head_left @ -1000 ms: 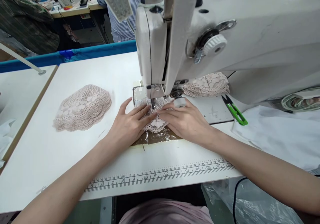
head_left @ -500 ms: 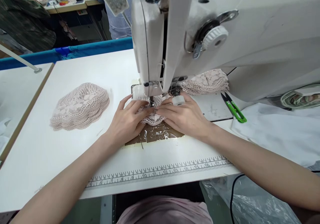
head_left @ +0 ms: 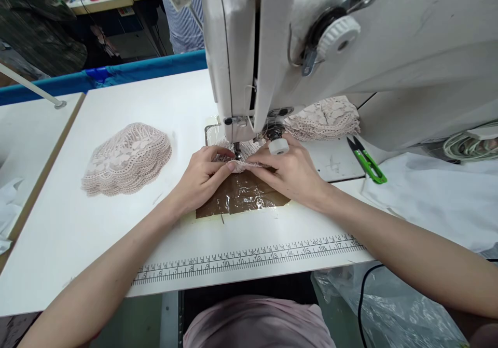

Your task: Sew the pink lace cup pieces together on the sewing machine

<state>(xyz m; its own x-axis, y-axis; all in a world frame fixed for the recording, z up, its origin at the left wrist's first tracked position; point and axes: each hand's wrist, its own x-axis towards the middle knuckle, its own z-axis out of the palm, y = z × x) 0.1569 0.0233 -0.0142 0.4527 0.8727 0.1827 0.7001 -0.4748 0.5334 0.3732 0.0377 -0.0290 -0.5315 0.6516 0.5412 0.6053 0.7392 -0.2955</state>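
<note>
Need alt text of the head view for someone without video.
Left hand and right hand pinch a pale pink lace piece at a white sewing machine. A scalloped lace stack lies left; a second lace stack and green-handled thread snips lie right.

The white table (head_left: 62,218) carried a sewing machine (head_left: 233,57), with a lace stack (head_left: 126,161) on the left, brown tape (head_left: 241,195) at the middle, and snips (head_left: 362,157) beside white cloth (head_left: 431,197) on the right.
</note>
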